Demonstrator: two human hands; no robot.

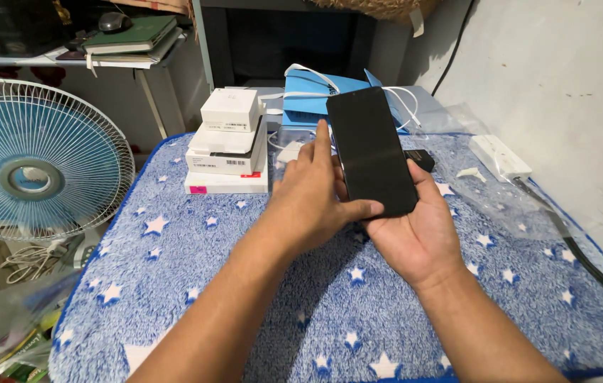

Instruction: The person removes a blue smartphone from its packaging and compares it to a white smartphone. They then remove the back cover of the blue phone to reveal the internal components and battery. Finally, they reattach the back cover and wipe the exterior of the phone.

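Black slab phone (371, 151), screen dark, held above the blue star-print fleece mat (195, 284), tilted with top edge away from the camera. Right hand (415, 230) under it, palm up, fingers wrapped round the lower right edge: clamped on the phone. Left hand (312, 198) closed on the left edge too, thumb pressed on the lower screen, index finger stretched up along the left side.

Behind the phone: small black block (422, 159) on the mat, partly hidden by the phone. Blue paper bag (308, 99) with white cord handles lying flat at the mat's far edge. Left of the hands, stack of white boxes (228, 145), smallest on top, standing on the mat, well apart from both hands. Clear plastic film (507, 202) spread over the mat's right side, white power strip (500, 157) at its far end near the wall, dark cable (578, 255) running off along the mat's right rim.

Off the mat, left: white-caged fan (35, 167) with blue blades, facing the camera. Green book (131, 35) on a shelf at top left.
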